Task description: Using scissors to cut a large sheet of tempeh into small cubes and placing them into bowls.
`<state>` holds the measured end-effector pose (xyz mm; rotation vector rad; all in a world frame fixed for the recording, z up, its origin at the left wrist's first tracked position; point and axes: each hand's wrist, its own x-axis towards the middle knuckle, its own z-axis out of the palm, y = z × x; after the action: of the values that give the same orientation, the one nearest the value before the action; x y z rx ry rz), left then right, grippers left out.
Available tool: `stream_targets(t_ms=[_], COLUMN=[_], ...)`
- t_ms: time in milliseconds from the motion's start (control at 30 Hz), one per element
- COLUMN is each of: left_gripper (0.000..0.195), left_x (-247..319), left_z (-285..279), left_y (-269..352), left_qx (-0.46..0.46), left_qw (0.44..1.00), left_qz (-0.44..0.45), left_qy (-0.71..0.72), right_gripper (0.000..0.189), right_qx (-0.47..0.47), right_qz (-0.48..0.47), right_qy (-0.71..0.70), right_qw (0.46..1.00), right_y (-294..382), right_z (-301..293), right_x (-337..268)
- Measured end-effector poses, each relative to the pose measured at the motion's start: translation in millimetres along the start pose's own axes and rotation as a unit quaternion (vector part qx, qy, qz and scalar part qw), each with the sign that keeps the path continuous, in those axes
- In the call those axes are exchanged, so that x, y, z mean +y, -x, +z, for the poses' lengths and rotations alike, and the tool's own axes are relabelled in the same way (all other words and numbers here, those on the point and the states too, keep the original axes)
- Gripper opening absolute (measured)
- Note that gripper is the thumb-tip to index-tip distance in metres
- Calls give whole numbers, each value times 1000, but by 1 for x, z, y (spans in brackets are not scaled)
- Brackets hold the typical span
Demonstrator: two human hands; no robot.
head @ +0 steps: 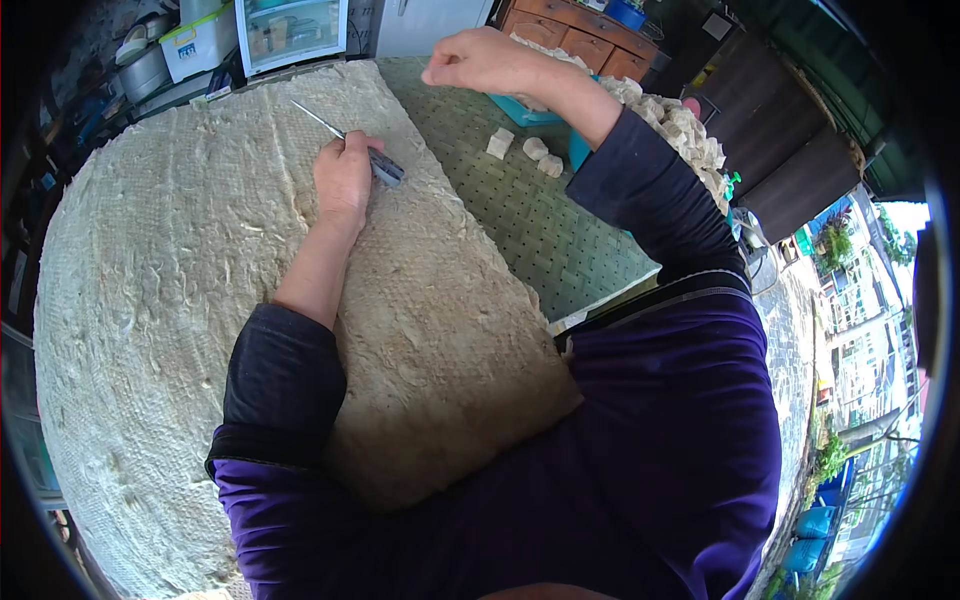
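My left hand [343, 174] is closed round the grey handle of a tool with a thin metal blade or shaft [319, 118], which points to the upper left. It rests over a large, beige, rough-textured fibrous sheet [247, 225]. My right hand [476, 61] is raised beyond the sheet's far right edge, with its fingers curled together and no object visible in them. Several pale chunks [500, 142] lie on the green woven-patterned surface [555, 232] below the right forearm. More pale pieces [675, 131] are heaped to the right, partly hidden by my sleeve.
A teal tray [525, 112] holding pale pieces is partly behind my right forearm. Beyond the sheet stand a white-framed glass cabinet [292, 36], a lidded plastic box [196, 46], metal pots [142, 73] and a wooden cabinet [577, 37]. Paved ground [787, 337] lies at the right.
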<state>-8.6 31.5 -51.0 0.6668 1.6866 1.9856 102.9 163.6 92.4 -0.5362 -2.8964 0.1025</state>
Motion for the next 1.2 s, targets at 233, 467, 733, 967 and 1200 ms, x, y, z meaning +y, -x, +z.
stream_targets(t_ms=[233, 467, 733, 967, 1200], left_gripper=[35, 34, 32, 32, 31], left_x=[0, -16, -13, -11, -4], left_z=[2, -3, -3, -5, -4], left_y=[0, -10, -9, -5, 0], left_qx=[-12, -27, -31, -35, -34], left_qw=[1000, 999, 999, 999, 999], left_qz=[22, 19, 26, 17, 13], left_qy=[-11, 24, 28, 32, 35], right_gripper=[69, 91, 52, 29, 37], right_qx=[-212, -71, 69, 78, 152], right_qz=[269, 335, 179, 145, 169], right_qy=[148, 59, 107, 66, 154], right_qw=[928, 938, 976, 984, 962], right_y=[65, 68, 45, 22, 20], right_z=[52, 95, 135, 109, -13], right_x=[86, 65, 69, 59, 84])
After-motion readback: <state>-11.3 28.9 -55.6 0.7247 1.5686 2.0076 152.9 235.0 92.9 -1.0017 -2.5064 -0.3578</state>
